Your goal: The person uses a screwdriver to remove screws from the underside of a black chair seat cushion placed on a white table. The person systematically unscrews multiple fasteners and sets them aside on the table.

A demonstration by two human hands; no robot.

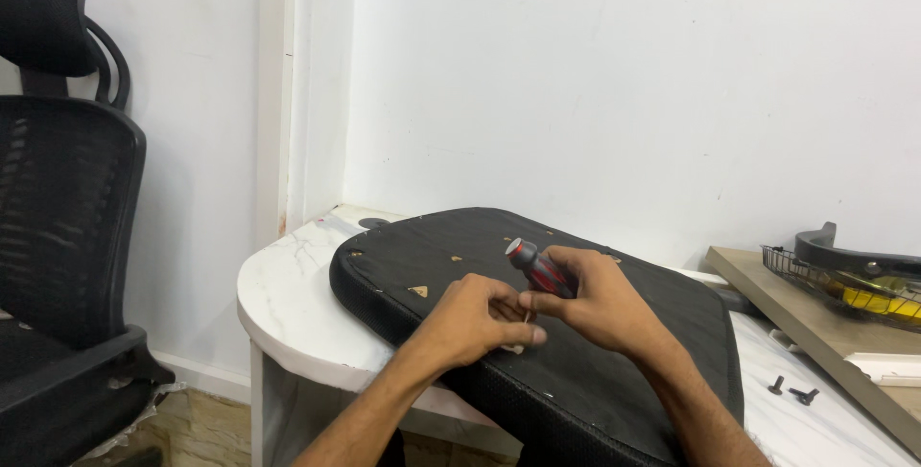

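Black seat cushion [576, 371] lies under both our hands; our right hand [600, 309] grips the red-and-grey screwdriver [539, 268] upright, our left hand [475, 318] curls closed at its tip, touching the cushion.

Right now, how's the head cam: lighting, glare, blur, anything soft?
Head view: even, soft indoor light, no glare on the white wall; faint shadows under the left hand and right hand on the black seat cushion. Screwdriver handle is reasonably sharp; its tip is hidden by the fingers. Mesh office chair is dark with little detail. Wire basket is cropped at the frame edge.
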